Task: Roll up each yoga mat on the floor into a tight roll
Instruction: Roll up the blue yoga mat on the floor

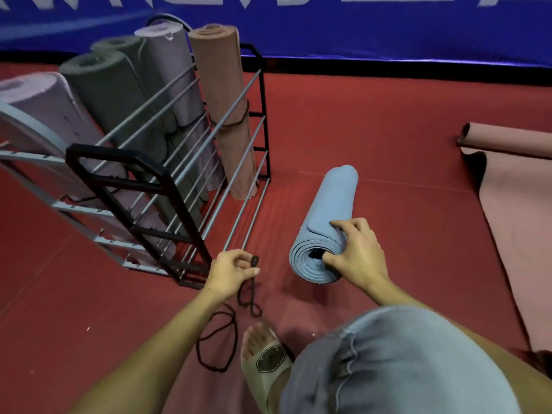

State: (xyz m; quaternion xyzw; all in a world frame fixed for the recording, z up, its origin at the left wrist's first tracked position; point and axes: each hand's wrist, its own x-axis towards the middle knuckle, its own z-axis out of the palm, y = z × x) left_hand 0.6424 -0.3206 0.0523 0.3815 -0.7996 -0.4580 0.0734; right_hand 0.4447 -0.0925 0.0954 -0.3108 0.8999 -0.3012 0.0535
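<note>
**Blue mat rolled, cord in hand for tying**

Blue yoga mat [325,225] lying fully rolled on the red floor [388,121], just right of the metal rack [167,186]. Right hand [357,253] clamped over the near end of the roll, thumb at the spiral's core, fingers curled over the loose outer flap to stop it springing open. Left hand [231,271] pinching a dark cord [252,289] between thumb and fingers, the rest dangling; a second cord loop [218,342] lying on the floor beside the sandalled foot [264,351].

Step in hand, by the look of it: securing the finished roll. Next move likely calls for passing the cord round the roll without easing the right hand's pressure.

Still to do: pink mat [513,204] at the right, only partly rolled at its far end.

White lettering on the blue wall banner [358,22] cut off, unreadable. Emblem on the sandal strap too small to read.
</note>
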